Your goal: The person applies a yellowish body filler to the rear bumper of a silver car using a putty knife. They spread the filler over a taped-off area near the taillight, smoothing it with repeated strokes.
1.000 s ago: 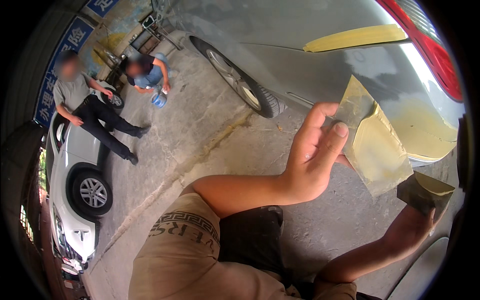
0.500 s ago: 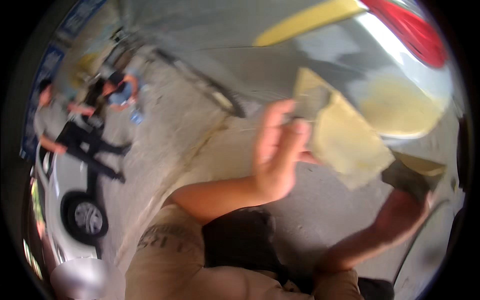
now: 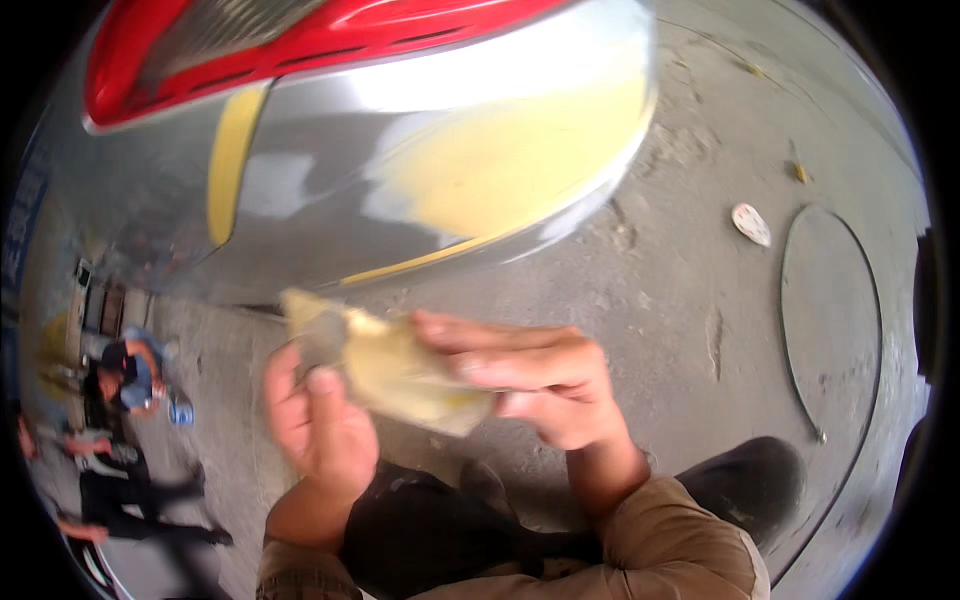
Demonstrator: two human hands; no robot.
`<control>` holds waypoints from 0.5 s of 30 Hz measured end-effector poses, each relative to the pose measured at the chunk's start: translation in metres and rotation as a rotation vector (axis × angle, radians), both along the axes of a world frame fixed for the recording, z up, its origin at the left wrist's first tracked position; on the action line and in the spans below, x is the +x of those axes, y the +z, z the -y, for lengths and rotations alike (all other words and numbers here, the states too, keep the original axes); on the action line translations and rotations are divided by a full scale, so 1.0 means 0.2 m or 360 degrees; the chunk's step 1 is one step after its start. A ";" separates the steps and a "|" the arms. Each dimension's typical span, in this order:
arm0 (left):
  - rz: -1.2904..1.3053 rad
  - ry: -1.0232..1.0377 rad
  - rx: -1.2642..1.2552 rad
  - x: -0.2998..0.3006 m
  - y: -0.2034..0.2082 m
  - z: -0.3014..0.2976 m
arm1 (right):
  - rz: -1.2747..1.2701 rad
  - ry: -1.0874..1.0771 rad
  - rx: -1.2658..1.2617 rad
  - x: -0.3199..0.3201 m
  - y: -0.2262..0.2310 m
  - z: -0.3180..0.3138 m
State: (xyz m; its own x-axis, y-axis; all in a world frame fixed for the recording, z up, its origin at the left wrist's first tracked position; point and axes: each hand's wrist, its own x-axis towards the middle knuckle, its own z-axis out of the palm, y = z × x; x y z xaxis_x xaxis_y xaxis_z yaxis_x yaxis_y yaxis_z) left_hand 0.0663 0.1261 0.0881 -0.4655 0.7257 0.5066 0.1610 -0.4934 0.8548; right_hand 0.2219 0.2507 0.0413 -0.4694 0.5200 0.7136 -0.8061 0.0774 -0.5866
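Note:
A flat plate (image 3: pixel 392 362) smeared with pale yellow putty is held in front of me, tilted, below the bumper. My left hand (image 3: pixel 325 428) pinches its left end, where a grey patch shows by the thumb. At the plate's right end is my right hand (image 3: pixel 548 385), fingers closed around a flat putty spreader that they mostly hide. Motion blurs the plate. Beyond it curves a grey car bumper (image 3: pixel 300 215) with a broad yellow filler patch (image 3: pixel 510 170), a yellow strip (image 3: pixel 232 165) and a red tail light (image 3: pixel 410 28) above.
A dark hose (image 3: pixel 876 300) loops over the concrete floor (image 3: pixel 690 340) at the right. Near it lies a pale, spotted flat piece (image 3: pixel 750 225). At the left a person in a cap (image 3: pixel 125 375) crouches by a bottle (image 3: pixel 180 408); another person (image 3: pixel 95 495) is nearer. My knees are below my hands.
My view has swung right along the bumper. My right hand has come up from the lower right, with the dark spreader, to the plate. My left hand still grips the plate.

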 end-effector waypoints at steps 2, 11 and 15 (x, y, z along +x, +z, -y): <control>-0.0006 0.0132 0.0021 -0.02 0.04 0.02 | 0.0169 -0.0092 0.0121 0.00 0.02 -0.03; 0.0318 -0.0293 -0.0532 -0.06 -0.03 0.10 | -0.0018 0.0586 -0.0870 0.03 -0.13 -0.10; 0.0553 -0.0818 -0.0475 0.05 0.02 0.02 | 0.0208 0.1008 -0.0367 0.02 -0.13 -0.09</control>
State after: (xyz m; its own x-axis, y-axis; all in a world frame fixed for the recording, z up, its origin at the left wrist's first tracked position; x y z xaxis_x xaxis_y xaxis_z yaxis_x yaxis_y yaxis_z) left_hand 0.0766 0.1216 0.0914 -0.1243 0.9831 0.1341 -0.3384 -0.1691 0.9257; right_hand 0.2261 0.2684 0.0157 -0.8079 0.2487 0.5343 -0.5761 -0.5243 -0.6271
